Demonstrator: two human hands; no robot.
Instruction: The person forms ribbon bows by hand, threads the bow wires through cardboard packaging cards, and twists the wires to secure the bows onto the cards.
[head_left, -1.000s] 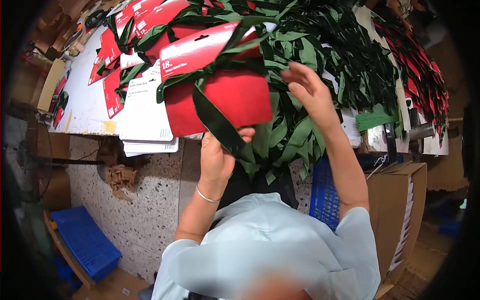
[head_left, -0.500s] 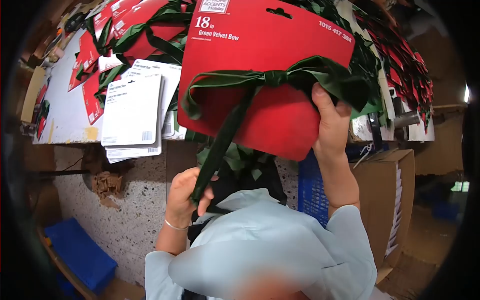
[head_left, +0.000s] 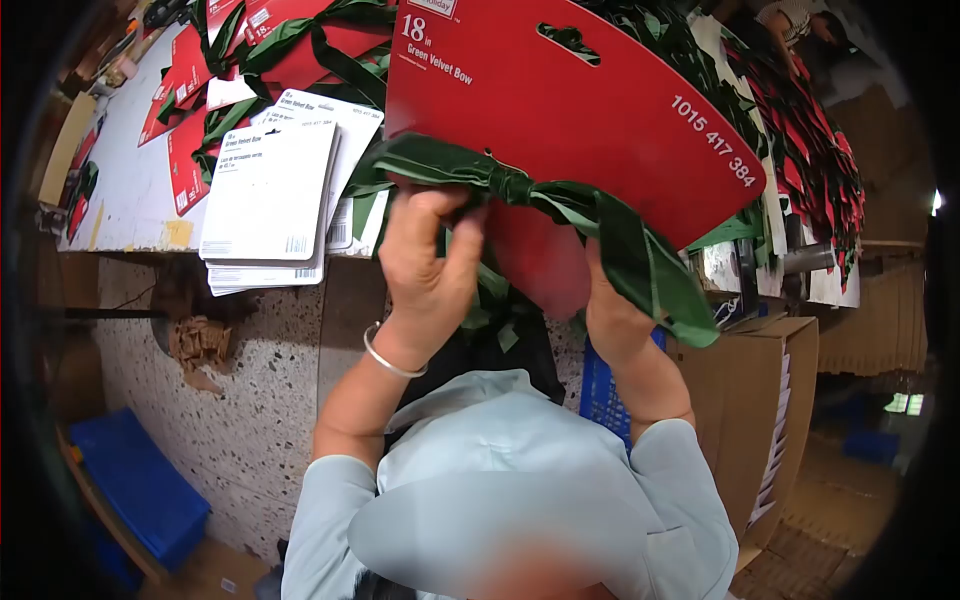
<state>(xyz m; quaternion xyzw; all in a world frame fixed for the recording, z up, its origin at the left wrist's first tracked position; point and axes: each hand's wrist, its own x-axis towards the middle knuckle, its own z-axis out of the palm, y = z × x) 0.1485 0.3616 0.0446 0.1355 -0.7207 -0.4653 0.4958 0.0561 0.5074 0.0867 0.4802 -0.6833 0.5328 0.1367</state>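
Note:
A large red card (head_left: 560, 110) printed "18 in Green Velvet Bow" is held up over the table edge, tilted down to the right. Across its front lies a green velvet bow (head_left: 515, 186), its right-hand ribbon hanging past the card's lower edge. My left hand (head_left: 430, 265) is raised under the bow's left loop, fingers curled against the ribbon with the tips partly hidden. My right hand (head_left: 620, 310) grips the card's lower right edge, partly covered by the hanging ribbon.
White printed cards (head_left: 268, 190) are stacked at the table's front edge. More red cards with green bows lie behind and at far right. Below stand a cardboard box (head_left: 735, 420), a blue crate (head_left: 603, 395) and a blue bin (head_left: 140, 485). A person is at the far right back.
My left hand has risen from the lower ribbon tail to the bow's left loop. The card has tilted clockwise, and my right hand has moved slightly left and down.

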